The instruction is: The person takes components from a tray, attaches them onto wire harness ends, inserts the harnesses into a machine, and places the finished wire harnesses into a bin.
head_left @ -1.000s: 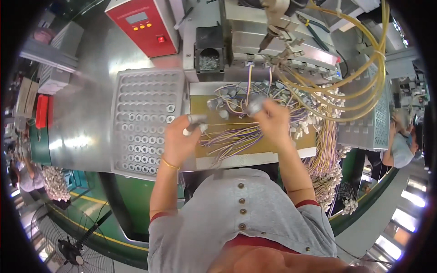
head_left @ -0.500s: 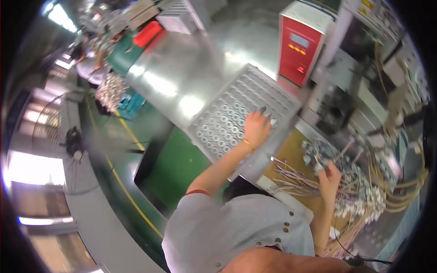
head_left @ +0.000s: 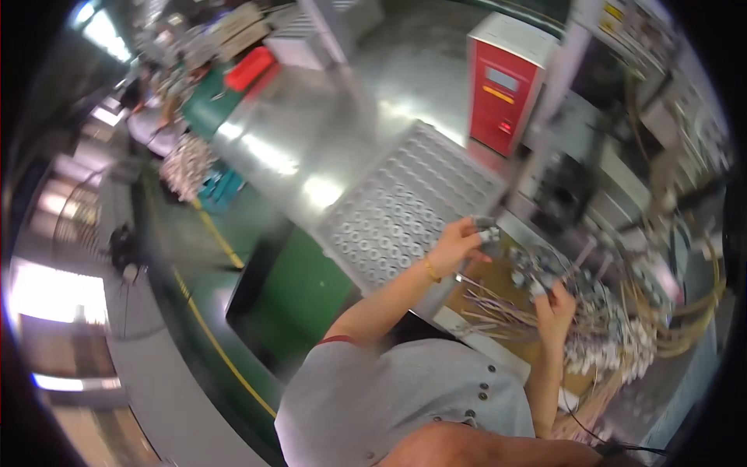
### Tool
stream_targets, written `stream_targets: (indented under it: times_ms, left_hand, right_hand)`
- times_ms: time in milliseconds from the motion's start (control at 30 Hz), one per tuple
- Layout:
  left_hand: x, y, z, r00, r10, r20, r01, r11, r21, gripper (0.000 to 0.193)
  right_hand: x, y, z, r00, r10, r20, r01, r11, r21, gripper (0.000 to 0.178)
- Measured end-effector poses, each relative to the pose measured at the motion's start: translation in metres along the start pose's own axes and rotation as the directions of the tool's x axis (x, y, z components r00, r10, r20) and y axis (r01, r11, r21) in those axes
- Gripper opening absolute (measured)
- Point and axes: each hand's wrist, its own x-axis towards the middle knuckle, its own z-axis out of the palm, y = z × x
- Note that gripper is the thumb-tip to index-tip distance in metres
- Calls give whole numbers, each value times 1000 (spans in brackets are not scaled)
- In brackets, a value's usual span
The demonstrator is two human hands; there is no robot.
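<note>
My left hand (head_left: 455, 247), with grey covers on the fingertips, is closed in a pinch just past the right edge of a grey tray (head_left: 467, 183). Between its fingers is a small whitish part (head_left: 490, 234), too blurred to name exactly. Rows of small white ring-shaped parts (head_left: 397, 231) sit in the tray's round pockets; the pockets on its far and right side hold none. My right hand (head_left: 555, 311) is closed over the heap of wires, pinching a small white connector-like piece (head_left: 537, 289). Bundled wires with white connectors (head_left: 615, 346) lie beside and beneath it.
A red and white control box (head_left: 506, 93) stands behind the tray. Machine parts (head_left: 576, 179) and hanging yellowish tubes rise at the right. A red bin (head_left: 250, 68) rests on the metal bench (head_left: 311, 124) at far left. Another person (head_left: 152, 128) is farther off.
My left hand has moved right and nearer from over the tray, carrying a small whitish part, towards my right hand. My right hand has barely shifted.
</note>
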Motion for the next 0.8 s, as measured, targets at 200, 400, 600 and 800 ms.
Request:
stream_targets:
  times_ms: [200,400,600,800]
  left_hand:
    - [-33,5,43,988,53,142,-39,994,-102,31]
    - [-31,0,58,984,53,168,-54,999,-1,36]
    - [-40,-2,65,967,137,217,-150,988,47,35]
    - [-43,2,69,932,225,286,-253,965,67,35]
  right_hand:
    - [11,0,0,993,-84,83,103,962,-252,10]
    - [10,-11,0,994,-97,-48,91,989,-119,14]
    - [7,-10,-10,983,-179,-43,168,967,-193,18]
    - [6,-9,-15,977,-213,-17,205,957,-207,17]
